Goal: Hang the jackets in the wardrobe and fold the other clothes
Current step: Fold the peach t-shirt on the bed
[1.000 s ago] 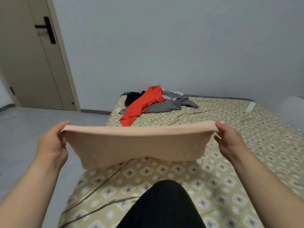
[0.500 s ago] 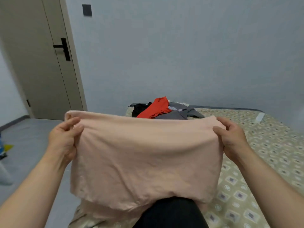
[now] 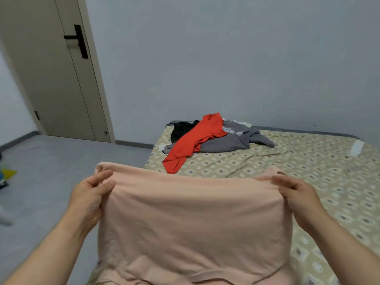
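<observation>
Both hands [image 3: 89,197] pinch pink garment [image 3: 191,219] over bed [image 3: 320,177]

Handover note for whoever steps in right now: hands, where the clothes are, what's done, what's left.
Left hand and right hand each pinch a top corner of the pink garment, held up over the bed.
Red garment, grey sweatshirt and black garment lie heaped at the bed's far corner.
Done: nothing folded or hung in view.
Left: fold the pink garment, then sort the heap.
</observation>
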{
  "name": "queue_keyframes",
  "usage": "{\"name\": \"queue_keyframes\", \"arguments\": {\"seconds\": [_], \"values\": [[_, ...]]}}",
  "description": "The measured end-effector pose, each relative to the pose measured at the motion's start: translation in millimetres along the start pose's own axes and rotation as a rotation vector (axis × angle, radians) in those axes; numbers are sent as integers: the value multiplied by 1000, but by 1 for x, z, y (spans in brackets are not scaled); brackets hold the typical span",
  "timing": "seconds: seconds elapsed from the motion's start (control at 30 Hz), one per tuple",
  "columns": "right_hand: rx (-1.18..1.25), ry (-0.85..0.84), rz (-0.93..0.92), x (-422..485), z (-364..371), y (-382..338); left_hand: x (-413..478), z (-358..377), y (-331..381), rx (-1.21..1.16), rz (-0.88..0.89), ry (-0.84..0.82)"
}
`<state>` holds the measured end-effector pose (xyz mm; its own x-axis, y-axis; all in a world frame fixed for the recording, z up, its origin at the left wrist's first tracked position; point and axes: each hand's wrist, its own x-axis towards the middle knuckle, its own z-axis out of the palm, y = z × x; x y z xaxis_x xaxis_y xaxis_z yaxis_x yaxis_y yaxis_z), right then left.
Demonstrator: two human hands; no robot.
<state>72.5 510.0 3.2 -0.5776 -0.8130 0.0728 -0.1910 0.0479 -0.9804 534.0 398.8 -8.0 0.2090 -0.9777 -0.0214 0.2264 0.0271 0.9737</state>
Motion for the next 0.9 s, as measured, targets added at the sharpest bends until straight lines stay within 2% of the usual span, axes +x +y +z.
{"name": "queue_keyframes", "arguments": {"seconds": [0.13,0.23,0.33,0.47,0.63,0.7,0.8,0.9], "values": [[-241,0,5,36,15,23,39,8,-27,150,-52,-48],[-456,-78,-34,69,30,37,71,23,-49,338,-57,-130],[-733,-201,-69,108,49,58,102,42,-75,566,-8,-192],[-907,-253,-70,151,79,93,150,59,-111,802,76,-237],[-995,-242,-78,181,104,134,195,68,-154,1008,161,-265],[-998,-224,-34,188,108,154,203,68,-172,1038,127,-236],[-936,-175,67,184,114,168,202,66,-185,1110,57,-137],[-842,-24,130,172,108,168,178,69,-188,1355,198,19]]}}
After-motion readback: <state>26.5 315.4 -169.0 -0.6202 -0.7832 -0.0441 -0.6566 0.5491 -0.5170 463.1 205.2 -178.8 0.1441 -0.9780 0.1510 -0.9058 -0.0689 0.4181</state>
